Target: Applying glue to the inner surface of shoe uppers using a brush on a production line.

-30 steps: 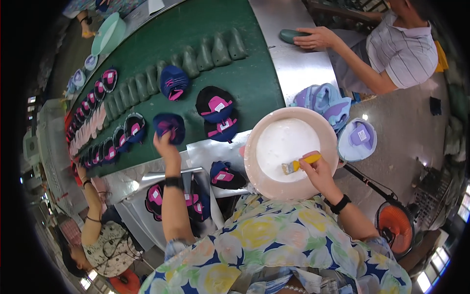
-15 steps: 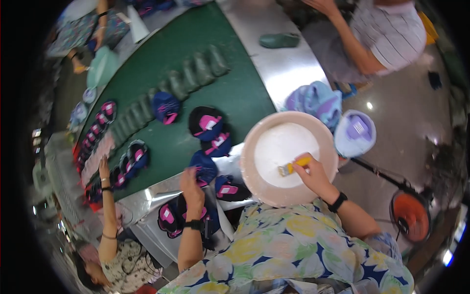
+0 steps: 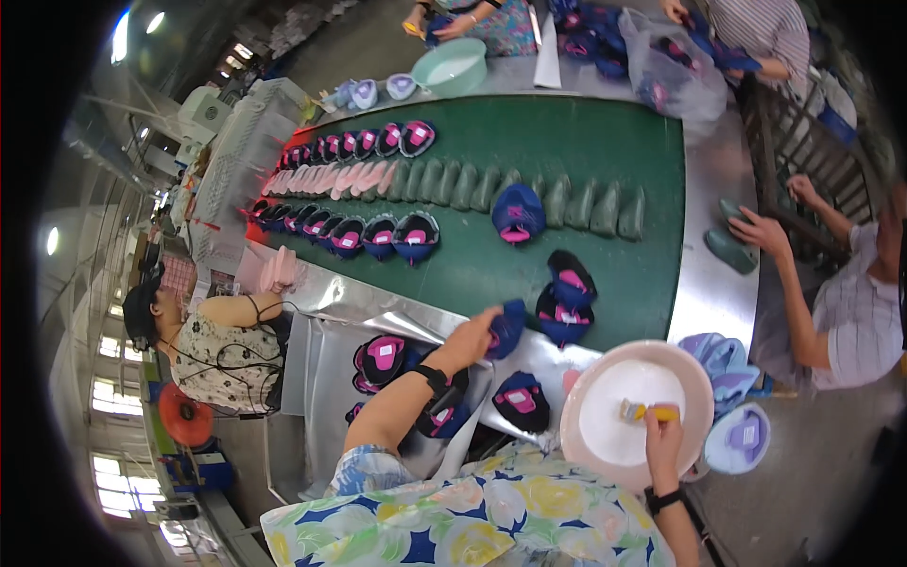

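Note:
My right hand grips a brush with a yellow handle, its bristles over the white liquid in a pale pink basin. My left hand is closed at a navy shoe upper by the belt's near edge; its fingertips are partly hidden. Just right of it, two navy and pink shoe uppers overlap on the green belt. Nearer me, another shoe upper rests on the metal ledge. More shoe uppers lie beneath my left forearm.
Dark green shoe lasts line the belt, with pink insoles and rows of uppers at left. One upper sits against the lasts. Lilac-blue uppers adjoin the basin. Co-workers surround the belt; one person's hand touches a last at right.
My view has swung left, showing more of the belt. My left arm reaches farther forward at the navy upper. The left co-worker's arm has drawn back from the insoles. My right hand still holds the brush.

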